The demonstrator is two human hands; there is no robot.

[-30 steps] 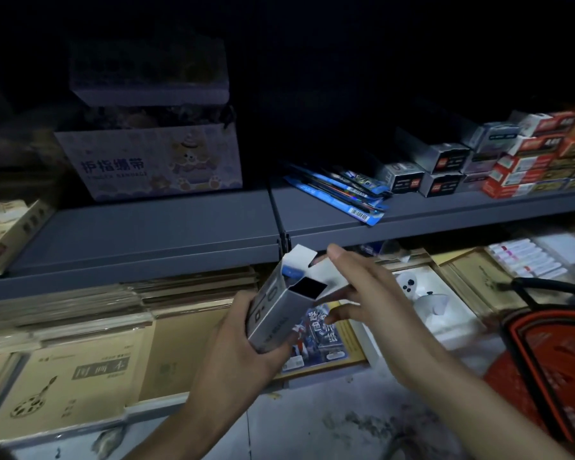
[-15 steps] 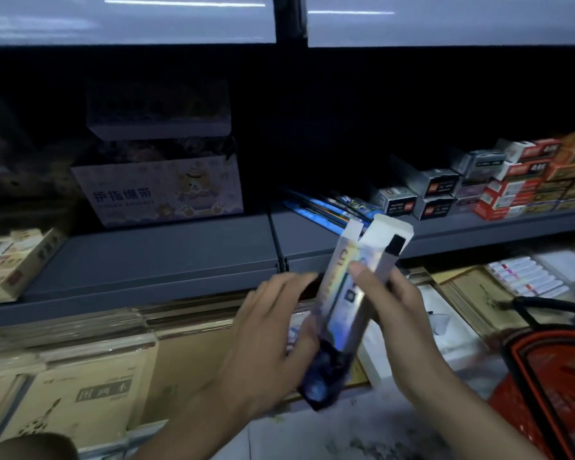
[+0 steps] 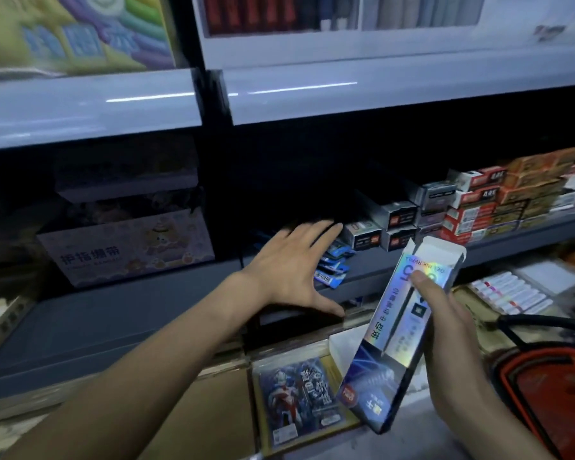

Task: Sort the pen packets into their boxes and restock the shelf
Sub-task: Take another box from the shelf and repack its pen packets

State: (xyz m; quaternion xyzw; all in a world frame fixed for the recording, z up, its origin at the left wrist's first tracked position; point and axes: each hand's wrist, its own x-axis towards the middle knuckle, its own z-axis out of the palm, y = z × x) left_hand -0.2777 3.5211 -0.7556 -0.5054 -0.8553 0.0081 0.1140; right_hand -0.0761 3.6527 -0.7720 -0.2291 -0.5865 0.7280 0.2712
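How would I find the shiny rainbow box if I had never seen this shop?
Look at the grey shelf with rows of small pen boxes, then come down and forward from it. The shiny box is in the right hand, tilted with its white open flap at the top. It is the only box off the shelf, long and rainbow-glittery, while the others are short, stacked and dull.

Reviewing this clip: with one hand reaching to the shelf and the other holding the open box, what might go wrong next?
1. The holographic refill box is held tilted by the right hand alone, flap open at the top; it may slip, or spill if tipped further.
2. The left hand reaches over loose blue pen packets overhanging the shelf edge; a careless grab could knock some off.
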